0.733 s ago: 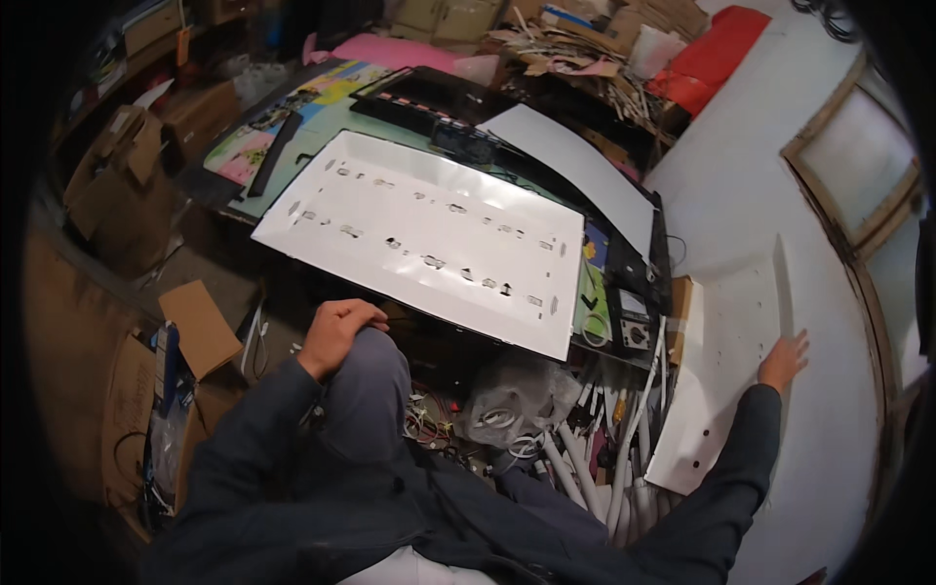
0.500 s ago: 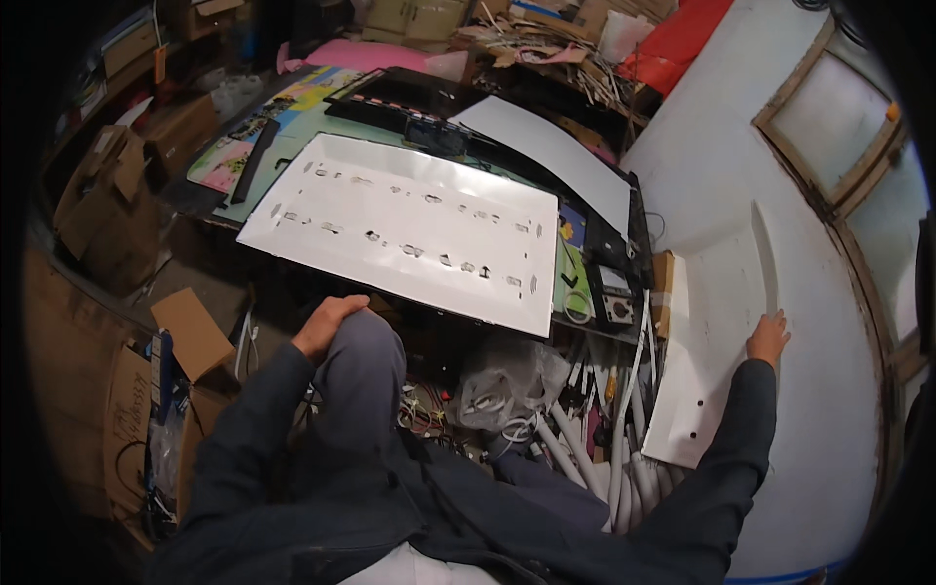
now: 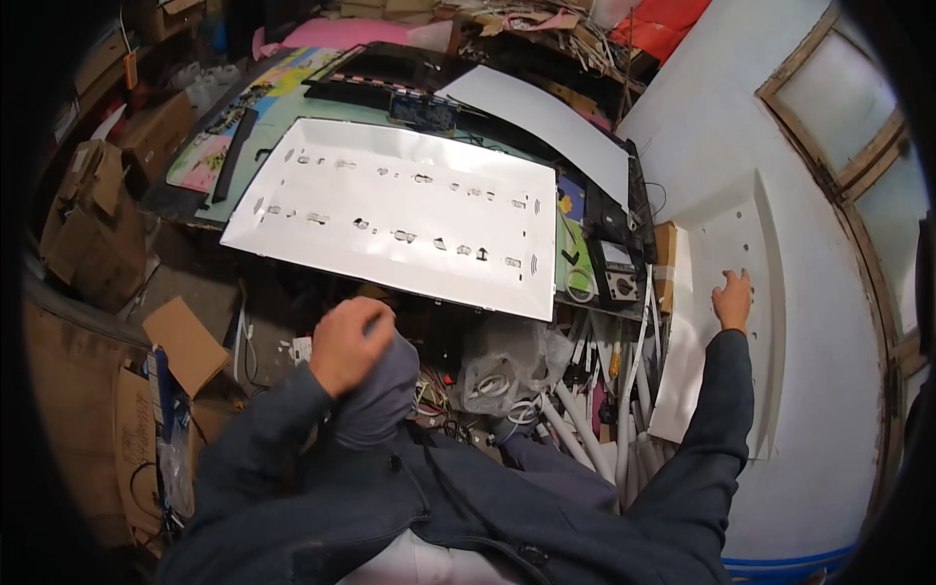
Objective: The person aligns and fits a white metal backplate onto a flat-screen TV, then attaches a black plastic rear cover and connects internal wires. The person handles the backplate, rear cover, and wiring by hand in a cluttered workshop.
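Observation:
A large white shallow tray-shaped sheet [image 3: 400, 200] with two rows of cut-outs lies on the bench in front of me. A second white tray-shaped sheet [image 3: 707, 366], with a raised rim and small holes, leans against the wall at my right. My right hand [image 3: 732, 300] is over this leaning sheet, fingers spread, holding nothing; whether the fingertips touch it I cannot tell. My left hand [image 3: 349, 341] is above my bent knee [image 3: 382, 395], fingers loosely bent, thumb apart, with nothing visible in it.
On the bench are a white panel [image 3: 546, 127], a circuit board [image 3: 424, 112], a black meter-like box [image 3: 619, 273] and a tape roll [image 3: 579, 284]. White tubes [image 3: 585, 429], a clear plastic bag [image 3: 502, 375] and tangled wires crowd below. Cardboard boxes [image 3: 97, 224] stand at left.
My left hand has lifted off the knee and moved right. My right hand has shifted left and up, away from the leaning sheet's edge; that sheet now shows more of its face.

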The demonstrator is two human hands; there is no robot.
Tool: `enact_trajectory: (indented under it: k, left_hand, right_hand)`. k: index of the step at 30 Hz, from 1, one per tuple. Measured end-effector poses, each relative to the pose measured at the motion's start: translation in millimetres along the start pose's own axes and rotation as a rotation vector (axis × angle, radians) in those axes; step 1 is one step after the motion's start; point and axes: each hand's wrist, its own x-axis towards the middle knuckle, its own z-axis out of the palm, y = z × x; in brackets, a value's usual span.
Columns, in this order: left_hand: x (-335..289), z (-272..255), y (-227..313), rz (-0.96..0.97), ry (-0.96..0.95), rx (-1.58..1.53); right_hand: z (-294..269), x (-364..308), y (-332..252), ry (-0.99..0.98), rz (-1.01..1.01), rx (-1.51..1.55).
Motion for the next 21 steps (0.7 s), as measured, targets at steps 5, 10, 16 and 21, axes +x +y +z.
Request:
enact_trajectory:
  k: [5, 10, 16, 21]
  left_hand:
    - [-16, 7, 25, 0.389, 0.176, 0.294]
    - [-15, 2, 19, 0.525, 0.19, 0.306]
    - [-5, 2, 26, 0.51, 0.157, 0.283]
    - [-4, 3, 25, 0.499, 0.116, 0.282]
  right_hand:
    - [50, 1, -26, -0.075, -0.089, 0.141]
    - [83, 13, -96, -0.018, -0.17, 0.307]
    - [92, 15, -131, -0.079, -0.113, 0.442]
    - [107, 19, -147, -0.177, 0.043, 0.623]
